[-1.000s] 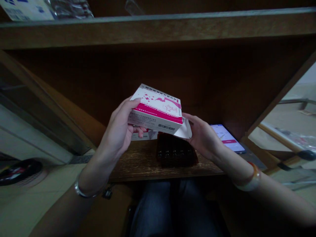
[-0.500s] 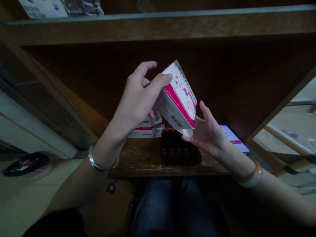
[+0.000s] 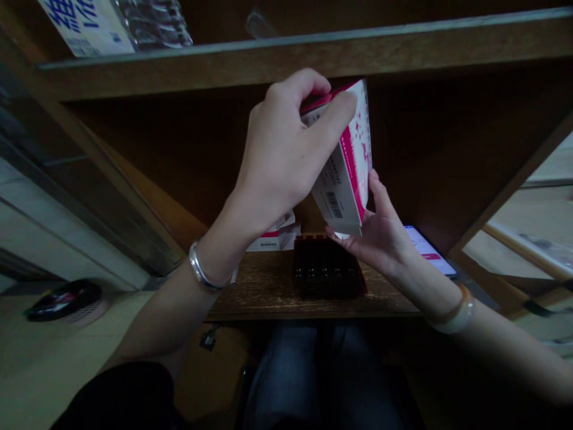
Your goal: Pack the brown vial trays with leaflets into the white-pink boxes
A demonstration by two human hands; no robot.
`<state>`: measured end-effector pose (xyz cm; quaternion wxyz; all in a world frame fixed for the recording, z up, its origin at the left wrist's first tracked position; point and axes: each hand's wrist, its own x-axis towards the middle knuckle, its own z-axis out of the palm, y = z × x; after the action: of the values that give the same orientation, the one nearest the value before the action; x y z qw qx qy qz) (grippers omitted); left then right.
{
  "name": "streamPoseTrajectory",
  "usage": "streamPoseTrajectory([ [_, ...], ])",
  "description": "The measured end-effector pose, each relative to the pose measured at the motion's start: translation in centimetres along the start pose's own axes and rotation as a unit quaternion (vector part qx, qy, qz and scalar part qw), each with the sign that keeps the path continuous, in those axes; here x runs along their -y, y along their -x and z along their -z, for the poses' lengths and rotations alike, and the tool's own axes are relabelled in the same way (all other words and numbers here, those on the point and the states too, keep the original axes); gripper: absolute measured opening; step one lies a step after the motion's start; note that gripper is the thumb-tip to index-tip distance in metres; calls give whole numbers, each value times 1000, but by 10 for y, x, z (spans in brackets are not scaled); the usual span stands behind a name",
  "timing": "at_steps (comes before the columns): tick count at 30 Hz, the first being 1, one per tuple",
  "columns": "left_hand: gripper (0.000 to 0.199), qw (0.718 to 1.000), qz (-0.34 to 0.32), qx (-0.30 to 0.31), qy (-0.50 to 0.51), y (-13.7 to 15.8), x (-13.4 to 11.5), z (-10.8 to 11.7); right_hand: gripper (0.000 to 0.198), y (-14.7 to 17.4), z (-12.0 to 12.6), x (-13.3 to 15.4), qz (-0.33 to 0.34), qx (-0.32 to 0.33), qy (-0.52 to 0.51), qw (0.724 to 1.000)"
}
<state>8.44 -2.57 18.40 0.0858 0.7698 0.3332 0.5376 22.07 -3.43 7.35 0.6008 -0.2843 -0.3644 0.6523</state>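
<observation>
A white carton with a magenta band (image 3: 340, 179) is held up, tilted, above the desk. My left hand (image 3: 290, 140) grips its upper end, thumb on the printed face and fingers bent over the top. At the lower end, my right hand (image 3: 378, 230) cups the carton, with the thumb up along its side and the fingers beneath. A white flap juts out at that end. Below stands a dark brown tray (image 3: 329, 272) with rounded shiny shapes along its front; its contents are too dark to make out. Behind my left wrist, more white-and-magenta cartons (image 3: 268, 242) are partly hidden.
A lit phone (image 3: 430, 251) lies right of the tray. Close above my hands runs the shelf edge (image 3: 286, 60), bearing a printed white pack (image 3: 89, 27) and clear plastic bottles (image 3: 156, 24). A round basket with a black top (image 3: 67, 301) sits on the floor at left.
My left hand has moved up and to the right with the carton's top, which now stands more upright. My right hand stays at the lower end, closer around it. The view has shifted slightly.
</observation>
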Motion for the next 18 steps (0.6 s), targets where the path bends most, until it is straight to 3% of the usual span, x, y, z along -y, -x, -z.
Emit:
streamPoseTrajectory([
  [5,18,1000,12,-8,12,-2,-1,0,49,1,-1,3,31,11,49,998],
  [11,22,999,31,-9,16,1,2,1,60,-6,1,1,-23,-3,20,1000],
  [15,24,998,43,-19,31,5,7,3,65,-11,5,2,-3,-4,40,999],
  [18,22,989,120,-16,89,6,8,6,59,-14,8,5,20,5,62,998],
])
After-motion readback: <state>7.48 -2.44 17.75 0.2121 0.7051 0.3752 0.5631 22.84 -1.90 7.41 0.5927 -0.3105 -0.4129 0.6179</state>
